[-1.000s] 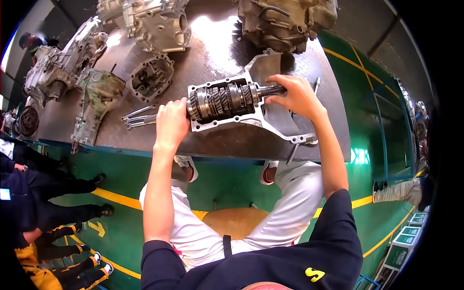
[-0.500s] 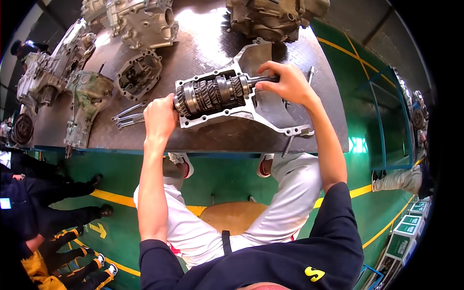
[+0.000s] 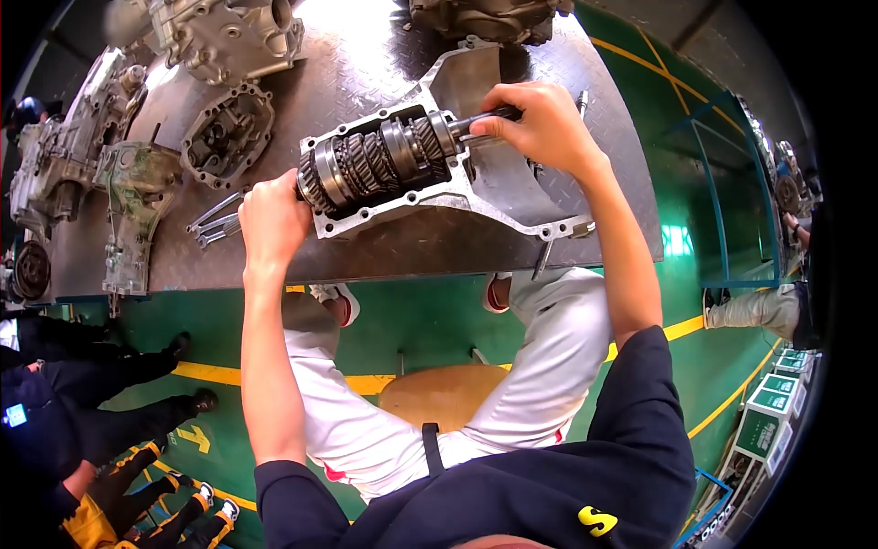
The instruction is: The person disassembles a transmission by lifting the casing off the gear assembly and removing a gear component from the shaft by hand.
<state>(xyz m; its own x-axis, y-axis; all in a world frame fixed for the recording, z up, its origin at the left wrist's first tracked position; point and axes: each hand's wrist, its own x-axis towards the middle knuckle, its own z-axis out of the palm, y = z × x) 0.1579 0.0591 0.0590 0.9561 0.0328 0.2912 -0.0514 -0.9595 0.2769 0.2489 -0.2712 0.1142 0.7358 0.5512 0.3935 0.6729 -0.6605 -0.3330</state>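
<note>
A gear shaft [image 3: 370, 166] with several toothed gears lies lengthwise in an open half of a metal gearbox housing [image 3: 498, 216]. My left hand [image 3: 273, 220] is closed at the shaft's left end, its fingertips partly hidden behind the gears and the housing edge. At the other side, my right hand [image 3: 545, 125] pinches the slim bare end of the shaft between thumb and fingers, above the housing's flared bell.
Wrenches [image 3: 218, 222] lie left of my left hand. Behind them are a round-edged cover [image 3: 229, 134] and a greenish casing [image 3: 135, 206]. Larger gearbox castings [image 3: 224, 35] stand at the back. The metal table's front edge [image 3: 384, 275] is close to my knees. People stand at lower left.
The view has shifted, so the table and its parts sit further left and slightly higher. Both hands keep their hold at the two ends of the gear shaft.
</note>
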